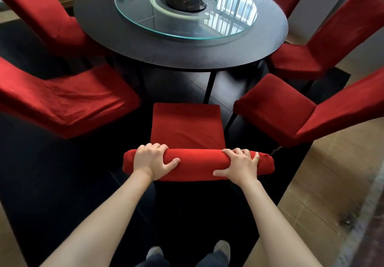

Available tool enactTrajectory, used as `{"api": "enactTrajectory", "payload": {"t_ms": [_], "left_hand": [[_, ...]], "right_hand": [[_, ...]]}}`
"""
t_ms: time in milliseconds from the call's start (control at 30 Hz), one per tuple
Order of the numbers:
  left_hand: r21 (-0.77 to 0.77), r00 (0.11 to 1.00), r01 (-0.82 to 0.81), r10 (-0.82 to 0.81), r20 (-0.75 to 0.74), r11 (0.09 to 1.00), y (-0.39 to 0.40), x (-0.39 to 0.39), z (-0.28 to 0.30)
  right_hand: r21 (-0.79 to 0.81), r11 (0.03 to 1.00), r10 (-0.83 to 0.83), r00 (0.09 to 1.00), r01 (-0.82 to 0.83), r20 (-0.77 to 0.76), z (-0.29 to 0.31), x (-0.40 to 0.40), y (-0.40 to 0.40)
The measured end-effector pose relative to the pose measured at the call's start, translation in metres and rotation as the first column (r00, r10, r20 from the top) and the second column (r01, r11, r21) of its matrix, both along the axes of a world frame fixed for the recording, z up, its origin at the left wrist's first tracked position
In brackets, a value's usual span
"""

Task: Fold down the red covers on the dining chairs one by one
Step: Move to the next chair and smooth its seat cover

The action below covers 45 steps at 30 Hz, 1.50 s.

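Dark flooring under a round black table [207, 59], ring of red chairs all around it, that's the setting. Both hands are clamped on the top edge of the nearest chair's back, right in front of the person. Left hand [152, 159] wraps over the left part of the red cover [197, 162], fingers curled over the far side and thumb pointing inward along the near face. Right hand [239, 166] does the same toward the right end, thumb low on the near side. So both are holding fabric-covered chair top, not hovering.

That padded top runs left to right across the view, and the hands sit at roughly equal spacing from its middle (neither is really nearer, it's a symmetric grab). The seat [187, 125] lies beyond it, pointing at the table.

My read: the cover hangs down the back toward the person's feet, so any folding has to go downward and toward the body, along the short direction, both hands moving together.

Neighbor chairs [68, 100] either side look covered too, well apart from the hands. A glass turntable [185, 9] sits on the table.
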<state>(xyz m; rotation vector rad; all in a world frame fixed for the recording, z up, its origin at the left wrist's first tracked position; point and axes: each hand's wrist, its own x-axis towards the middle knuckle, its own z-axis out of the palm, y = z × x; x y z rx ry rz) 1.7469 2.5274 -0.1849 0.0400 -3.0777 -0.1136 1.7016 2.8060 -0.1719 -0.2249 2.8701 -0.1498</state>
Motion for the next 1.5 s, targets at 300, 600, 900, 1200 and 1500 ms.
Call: {"api": "enactTrajectory", "payload": {"t_ms": [300, 600, 900, 1200, 1500], "left_hand": [[0.001, 0.998, -0.043, 0.043, 0.034, 0.999, 0.008, -0.008, -0.001], [-0.010, 0.996, -0.049, 0.049, 0.076, 0.999, 0.008, -0.008, 0.001], [0.026, 0.995, -0.024, 0.021, 0.102, 0.999, 0.010, -0.008, 0.008], [0.033, 0.994, 0.042, -0.045, 0.098, 0.999, 0.061, -0.027, 0.026], [0.086, 0.997, 0.044, -0.049, 0.054, 0.995, 0.188, -0.069, 0.049]], "right_hand": [[0.007, 1.000, 0.001, 1.000, -0.002, 0.031, 0.005, -0.012, 0.005], [0.020, 1.000, 0.005, 0.997, -0.006, 0.081, 0.007, -0.014, 0.003], [-0.048, 0.999, -0.014, 0.999, 0.016, 0.052, 0.015, -0.001, 0.017], [-0.059, 0.996, -0.070, 0.997, 0.069, -0.022, 0.031, 0.000, 0.067], [-0.086, 0.990, -0.118, 0.990, 0.111, -0.079, 0.062, -0.028, 0.200]]}}
